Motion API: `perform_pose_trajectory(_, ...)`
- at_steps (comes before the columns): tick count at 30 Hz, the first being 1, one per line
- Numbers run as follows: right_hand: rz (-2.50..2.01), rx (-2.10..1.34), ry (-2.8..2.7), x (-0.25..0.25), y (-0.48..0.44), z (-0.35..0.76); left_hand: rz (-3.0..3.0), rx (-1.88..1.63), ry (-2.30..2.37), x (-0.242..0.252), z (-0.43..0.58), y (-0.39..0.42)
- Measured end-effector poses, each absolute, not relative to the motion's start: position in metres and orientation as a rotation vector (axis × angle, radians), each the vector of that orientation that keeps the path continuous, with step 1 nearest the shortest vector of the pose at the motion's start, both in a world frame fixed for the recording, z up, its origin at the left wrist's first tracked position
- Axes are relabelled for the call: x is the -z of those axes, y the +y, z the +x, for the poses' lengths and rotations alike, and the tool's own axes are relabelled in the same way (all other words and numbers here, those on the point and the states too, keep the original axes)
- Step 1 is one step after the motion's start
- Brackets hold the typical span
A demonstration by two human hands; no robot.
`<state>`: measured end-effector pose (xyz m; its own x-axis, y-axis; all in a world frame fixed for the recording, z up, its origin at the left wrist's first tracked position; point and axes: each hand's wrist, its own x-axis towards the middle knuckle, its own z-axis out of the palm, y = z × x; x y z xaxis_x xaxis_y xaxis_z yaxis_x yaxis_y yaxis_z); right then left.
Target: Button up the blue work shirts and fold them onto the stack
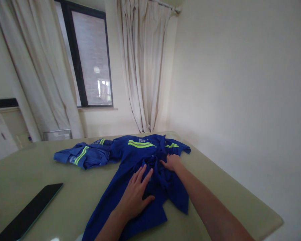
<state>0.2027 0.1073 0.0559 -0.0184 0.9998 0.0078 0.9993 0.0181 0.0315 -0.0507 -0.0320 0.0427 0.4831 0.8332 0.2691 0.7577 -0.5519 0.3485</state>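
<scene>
A blue work coverall [140, 170] with yellow-green reflective stripes lies spread on the table, its upper part away from me and its lower part toward me. The cloth around its middle is bunched up. My left hand [135, 194] rests on the lower part with its fingers spread, gripping nothing. At the right side of the bunched cloth, my right hand [173, 162] is closed on a fold of the coverall; its fingertips are partly hidden by the fabric. Beside the left sleeve lies another folded blue garment [92, 155] with similar stripes, touched by neither hand.
The pale green table [230, 201] has its right edge running along the white wall. A long flat black object [31, 211] lies at the left front. Behind the table are a dark-framed window [92, 57] and beige curtains [145, 67].
</scene>
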Motion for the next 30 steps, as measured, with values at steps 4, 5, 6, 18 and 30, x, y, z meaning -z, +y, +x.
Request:
perform_pose_trajectory(4, 2.231, -0.073, 2.277, -0.038, 0.082, 0.205, 2.658, -0.457, 0.969, -0.052, -0.035, -0.045)
perform_pose_trajectory(5, 2.224, -0.066, 2.332, -0.034, 0.076, 0.207, 2.636, -0.418, 0.953, -0.053, -0.031, -0.048)
perform_pose_trajectory(6, 2.208, -0.058, 2.406, -0.031, 0.072, 0.208, 2.613, -0.394, 0.959, -0.054, -0.028, -0.050)
perform_pose_trajectory(18, 1.984, 0.107, 2.882, -0.034, 0.062, 0.194, 2.556, -0.494, 1.145, -0.059, -0.020, -0.051)
perform_pose_trajectory(30, 2.486, 0.478, 2.488, -0.050, 0.046, 0.168, 1.594, -0.094, 0.533, -0.063, -0.041, -0.053)
